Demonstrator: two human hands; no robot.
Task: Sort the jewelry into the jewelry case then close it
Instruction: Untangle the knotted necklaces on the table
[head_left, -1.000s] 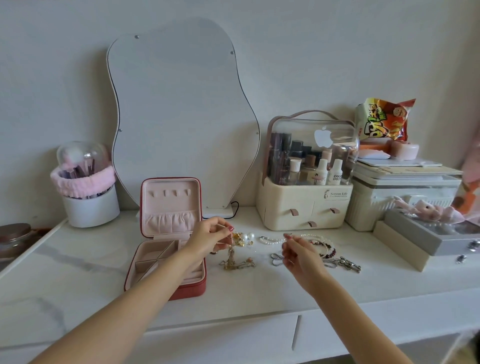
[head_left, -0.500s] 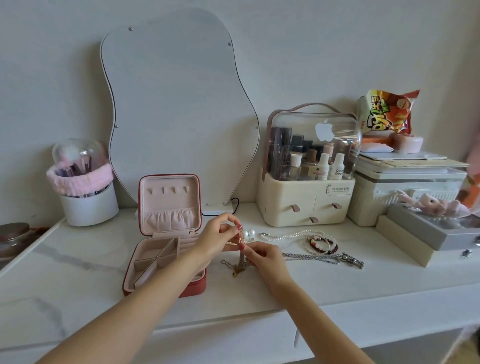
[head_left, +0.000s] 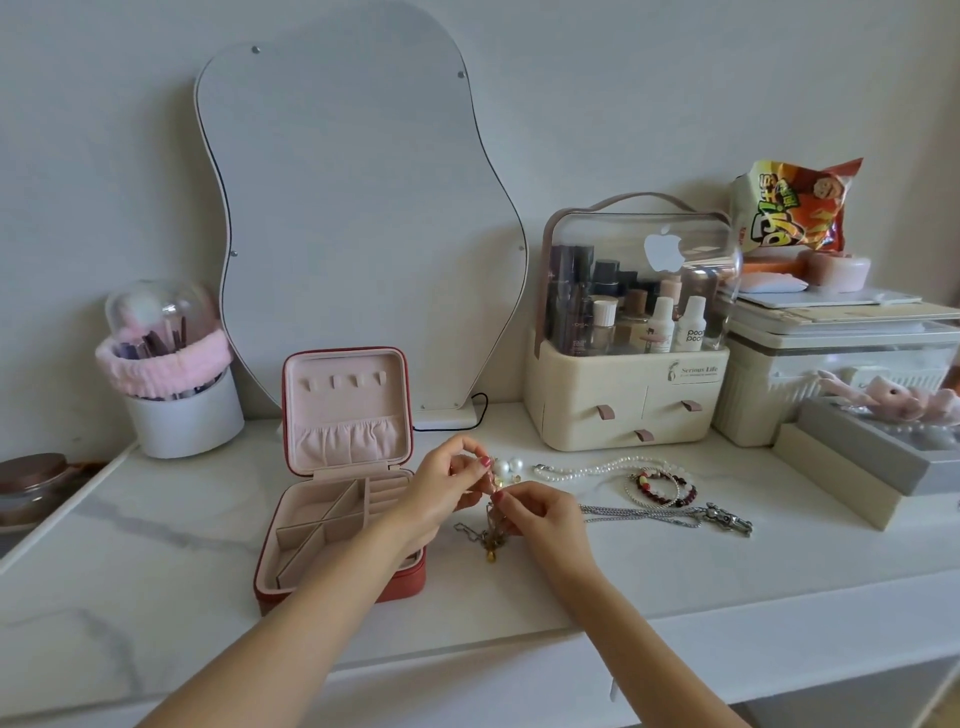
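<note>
A red jewelry case (head_left: 340, 525) with pink lining stands open on the white tabletop, its lid upright. Just right of it my left hand (head_left: 447, 493) and my right hand (head_left: 545, 519) meet and both pinch a gold chain necklace (head_left: 488, 535), whose lower part dangles onto the table. Pearl earrings (head_left: 506, 467) lie behind my fingers. Further right lie a pearl necklace (head_left: 597, 467), beaded bracelets (head_left: 660, 488) and a silver chain (head_left: 670, 517).
A wavy mirror (head_left: 358, 223) leans on the wall behind the case. A cosmetics organiser (head_left: 628, 332) and storage boxes (head_left: 831, 364) with a snack bag (head_left: 795, 208) fill the back right. A brush holder (head_left: 171, 374) stands at the back left.
My right hand moved left from above the bracelets to join my left hand on the gold necklace. The view shifted slightly.
</note>
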